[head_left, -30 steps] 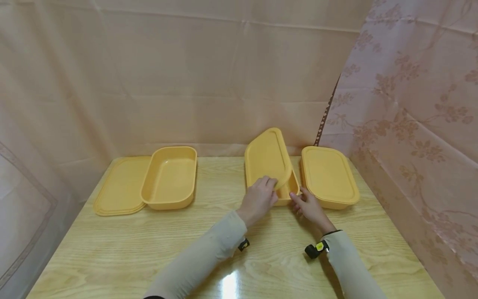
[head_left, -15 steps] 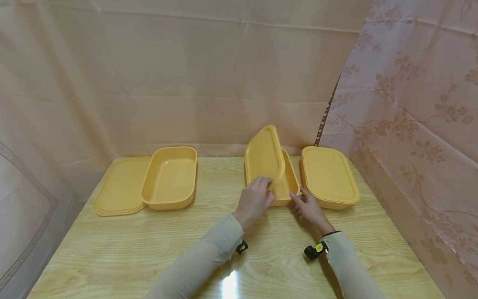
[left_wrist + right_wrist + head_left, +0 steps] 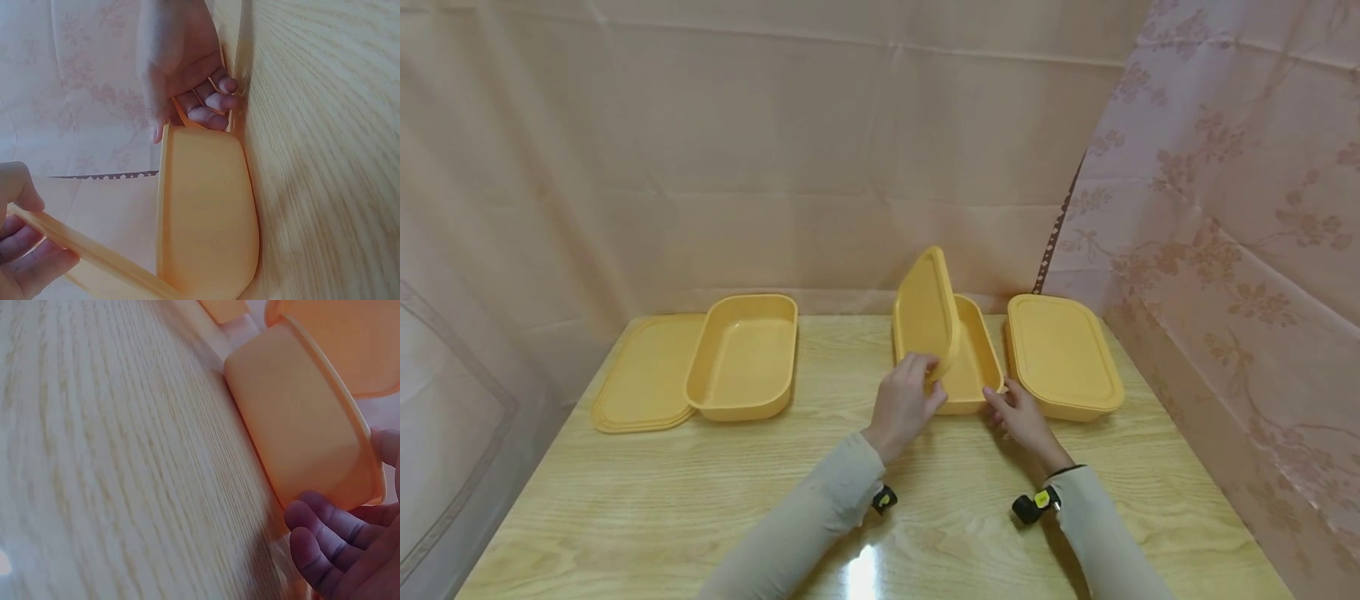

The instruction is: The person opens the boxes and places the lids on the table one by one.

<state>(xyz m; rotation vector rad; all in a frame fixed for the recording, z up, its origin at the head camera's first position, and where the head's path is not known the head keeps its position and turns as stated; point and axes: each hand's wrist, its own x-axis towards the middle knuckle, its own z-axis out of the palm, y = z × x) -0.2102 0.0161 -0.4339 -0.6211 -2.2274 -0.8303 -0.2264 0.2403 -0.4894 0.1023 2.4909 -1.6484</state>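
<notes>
Lid (image 3: 925, 315) pinched by left fingers (image 3: 916, 365) tilts over the box (image 3: 961, 408), whose corner right fingers (image 3: 334, 528) grip beside a lidded box (image 3: 1063, 352)

Head view facing forward-down, wrist views close, both on one box (image 3: 972, 365)

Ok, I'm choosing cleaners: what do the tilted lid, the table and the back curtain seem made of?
The lid is probably plastic, smooth and dull, with a moulded rim. The table looks like wood or laminate, glossy: grain and a bright reflection. The curtain seems cloth, faintly shiny, with creases.
</notes>
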